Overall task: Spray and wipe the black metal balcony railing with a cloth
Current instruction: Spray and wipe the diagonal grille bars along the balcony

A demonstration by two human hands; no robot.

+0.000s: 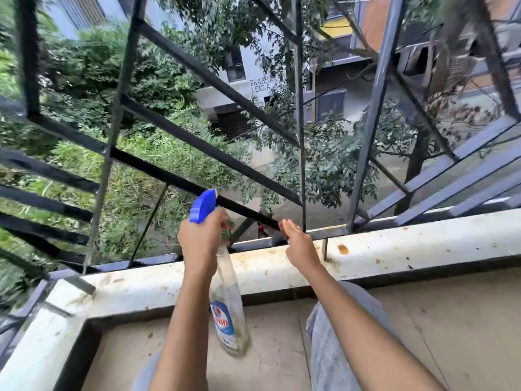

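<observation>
Arms outstretched, the left hand (200, 238) grips the spray bottle (228, 306) neck; the right hand (298, 244) curls its grip over the railing (174, 179).

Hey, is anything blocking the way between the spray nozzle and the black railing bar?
Nothing visible. The left hand holds the spray bottle with its blue nozzle right beside the bar. The right hand grips that bar farther right, clear of the nozzle.

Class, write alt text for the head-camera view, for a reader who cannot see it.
A left hand grips a clear spray bottle with a blue trigger, aimed at a black railing bar that the right hand grips. Below runs a stained white ledge; trees and buildings lie beyond.
</observation>
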